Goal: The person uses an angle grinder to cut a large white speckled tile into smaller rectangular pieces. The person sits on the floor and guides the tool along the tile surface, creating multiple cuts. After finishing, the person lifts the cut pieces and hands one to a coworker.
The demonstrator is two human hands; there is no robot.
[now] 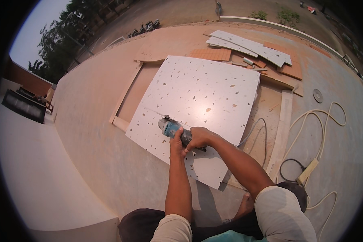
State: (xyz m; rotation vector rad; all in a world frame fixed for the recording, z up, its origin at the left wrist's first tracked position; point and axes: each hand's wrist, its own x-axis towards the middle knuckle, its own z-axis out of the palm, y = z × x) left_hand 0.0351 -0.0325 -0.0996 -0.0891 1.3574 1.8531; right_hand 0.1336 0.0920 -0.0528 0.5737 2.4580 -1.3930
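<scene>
A large white speckled tile (205, 92) lies on a wooden frame (282, 121) on the ground. A blue and grey angle grinder (170, 128) rests over a thin straight line across the tile, with its disc at the front end. My left hand (176, 143) grips the grinder's body from the near side, and my right hand (198, 137) holds it farther to the right, toward the rear. Both sets of fingers are wrapped round the tool, partly hidden. A grey cable (263, 125) loops off to the right of the tile.
Cut white planks (234, 42) and orange tiles (209, 54) lie beyond. At right are a loose disc (318, 95), an extension socket (306, 171) and coiled cream cable (322, 129). My bare foot (244, 205) is near the tile. A white low wall (28, 169) stands at left.
</scene>
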